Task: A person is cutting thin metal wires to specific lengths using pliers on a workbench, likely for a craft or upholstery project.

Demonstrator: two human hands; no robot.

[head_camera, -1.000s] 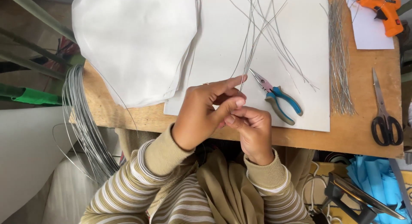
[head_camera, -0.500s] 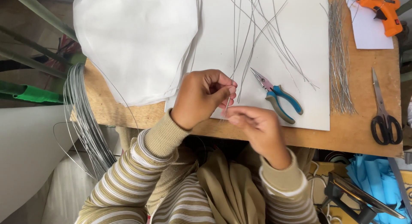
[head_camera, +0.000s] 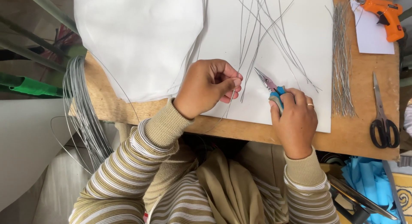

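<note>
Wire-forming step in hand: left hand pinching thin grey wire above white paper sheet, right hand closed around blue-handled needle-nose pliers alongside; bringing plier tips onto wire probably needed next

One head cam, looks steeply down, close over wooden table edge, lap at btm.

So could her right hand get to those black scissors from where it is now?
Probably yes. The right hand is closed over the blue-handled pliers, and the scissors lie flat on bare wood further to the right. Only a thin bundle of cut wires lies between, and it is low.
</note>
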